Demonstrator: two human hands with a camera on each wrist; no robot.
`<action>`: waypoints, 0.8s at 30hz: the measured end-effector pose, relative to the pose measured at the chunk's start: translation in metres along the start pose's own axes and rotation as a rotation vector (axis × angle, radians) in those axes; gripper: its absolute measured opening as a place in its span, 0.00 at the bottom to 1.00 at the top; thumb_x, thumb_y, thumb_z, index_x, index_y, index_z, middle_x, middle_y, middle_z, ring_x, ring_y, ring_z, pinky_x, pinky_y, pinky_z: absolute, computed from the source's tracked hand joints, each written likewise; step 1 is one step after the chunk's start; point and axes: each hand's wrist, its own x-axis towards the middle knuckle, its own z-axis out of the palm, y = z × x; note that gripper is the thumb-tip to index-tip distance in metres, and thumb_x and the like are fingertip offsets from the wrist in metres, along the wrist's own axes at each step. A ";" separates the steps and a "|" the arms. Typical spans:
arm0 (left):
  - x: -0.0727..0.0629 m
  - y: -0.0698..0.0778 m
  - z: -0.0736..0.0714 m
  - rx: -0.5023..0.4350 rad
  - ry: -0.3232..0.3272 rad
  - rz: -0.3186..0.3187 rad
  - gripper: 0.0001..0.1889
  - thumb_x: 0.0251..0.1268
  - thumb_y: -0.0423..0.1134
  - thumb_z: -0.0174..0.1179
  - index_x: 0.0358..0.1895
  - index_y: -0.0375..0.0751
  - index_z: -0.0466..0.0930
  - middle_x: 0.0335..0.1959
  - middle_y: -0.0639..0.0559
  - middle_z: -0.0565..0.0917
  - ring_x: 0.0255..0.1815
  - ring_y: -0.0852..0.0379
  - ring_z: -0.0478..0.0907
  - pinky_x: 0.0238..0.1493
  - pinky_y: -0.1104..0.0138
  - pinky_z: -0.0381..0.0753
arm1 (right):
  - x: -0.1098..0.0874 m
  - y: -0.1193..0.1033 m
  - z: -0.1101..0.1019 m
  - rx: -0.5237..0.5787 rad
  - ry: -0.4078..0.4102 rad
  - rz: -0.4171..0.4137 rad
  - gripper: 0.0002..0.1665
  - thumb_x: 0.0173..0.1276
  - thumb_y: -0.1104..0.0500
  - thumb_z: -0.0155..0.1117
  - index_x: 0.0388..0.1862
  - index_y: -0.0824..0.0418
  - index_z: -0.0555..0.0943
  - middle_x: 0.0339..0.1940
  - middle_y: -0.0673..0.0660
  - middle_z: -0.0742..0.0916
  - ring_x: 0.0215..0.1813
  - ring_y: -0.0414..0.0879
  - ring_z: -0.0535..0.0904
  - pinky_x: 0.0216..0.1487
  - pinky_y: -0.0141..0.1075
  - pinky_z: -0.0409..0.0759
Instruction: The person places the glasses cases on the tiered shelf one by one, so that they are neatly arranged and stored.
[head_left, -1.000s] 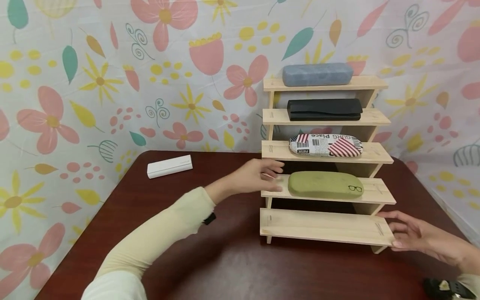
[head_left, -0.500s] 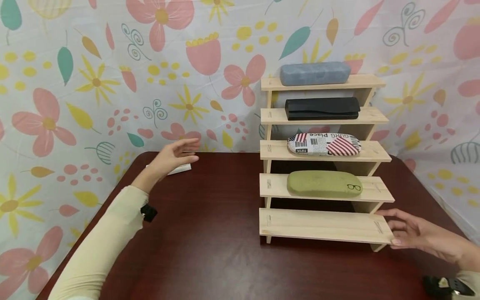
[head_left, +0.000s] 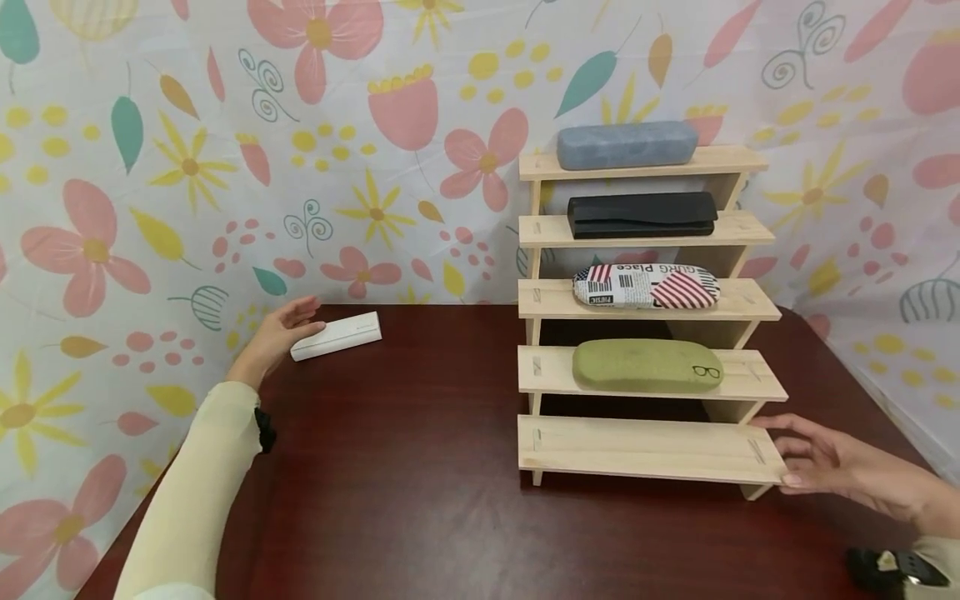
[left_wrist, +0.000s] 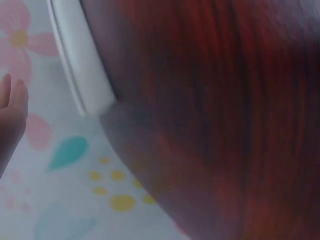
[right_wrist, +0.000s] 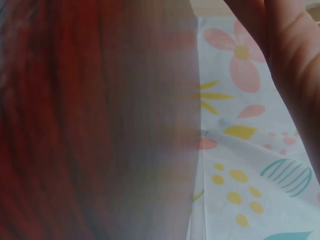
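My left hand [head_left: 273, 337] is at the left end of a slim white glasses case [head_left: 337, 336] on the table, fingers extended over its near end. In the left wrist view, the white case [left_wrist: 82, 55] lies beside the fingers, apart from them. On the right, my right hand [head_left: 832, 467] holds the right end of the bottom step of a five-tier wooden display rack [head_left: 637, 447], thumb at the front corner and index finger behind. Bare wood shows on that bottom step. Above it sit a green glasses case [head_left: 637, 367], a newspaper-print case [head_left: 645, 287], a black case [head_left: 641, 215] and a blue case [head_left: 626, 145].
The dark red-brown table [head_left: 397, 467] stretches between the left arm and the rack. Behind it hangs a flower-patterned cloth [head_left: 420, 192], which also runs along both sides. A watch [head_left: 896, 569] sits on the right wrist.
My left hand has swung away from the rack's left side, leftward across the table to the white glasses case. The right hand stays at the rack's bottom step.
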 end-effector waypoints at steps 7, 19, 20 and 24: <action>-0.001 -0.020 -0.016 -0.006 0.022 -0.107 0.41 0.70 0.38 0.57 0.78 0.39 0.41 0.76 0.35 0.47 0.76 0.38 0.43 0.72 0.46 0.47 | 0.002 -0.001 0.000 0.004 -0.018 -0.020 0.39 0.70 0.81 0.36 0.75 0.56 0.52 0.62 0.60 0.75 0.59 0.54 0.76 0.57 0.44 0.76; -0.001 -0.037 -0.023 0.106 -0.073 -0.237 0.46 0.70 0.38 0.58 0.76 0.32 0.32 0.76 0.30 0.39 0.75 0.33 0.41 0.69 0.44 0.53 | 0.002 -0.001 0.000 0.012 -0.025 -0.031 0.40 0.69 0.82 0.37 0.75 0.56 0.53 0.63 0.60 0.75 0.60 0.55 0.76 0.57 0.44 0.76; 0.000 -0.038 -0.023 0.111 -0.083 -0.244 0.46 0.69 0.38 0.58 0.76 0.31 0.32 0.76 0.30 0.38 0.74 0.33 0.41 0.69 0.44 0.53 | 0.002 -0.001 0.000 0.015 -0.025 -0.029 0.40 0.69 0.82 0.37 0.75 0.56 0.53 0.63 0.60 0.75 0.60 0.55 0.76 0.57 0.44 0.76; 0.002 -0.040 -0.021 0.146 -0.097 -0.267 0.45 0.67 0.36 0.60 0.76 0.29 0.37 0.75 0.28 0.37 0.73 0.32 0.41 0.70 0.42 0.49 | 0.001 -0.001 0.000 0.015 -0.017 -0.024 0.39 0.69 0.82 0.37 0.75 0.56 0.53 0.62 0.60 0.75 0.60 0.55 0.76 0.57 0.44 0.76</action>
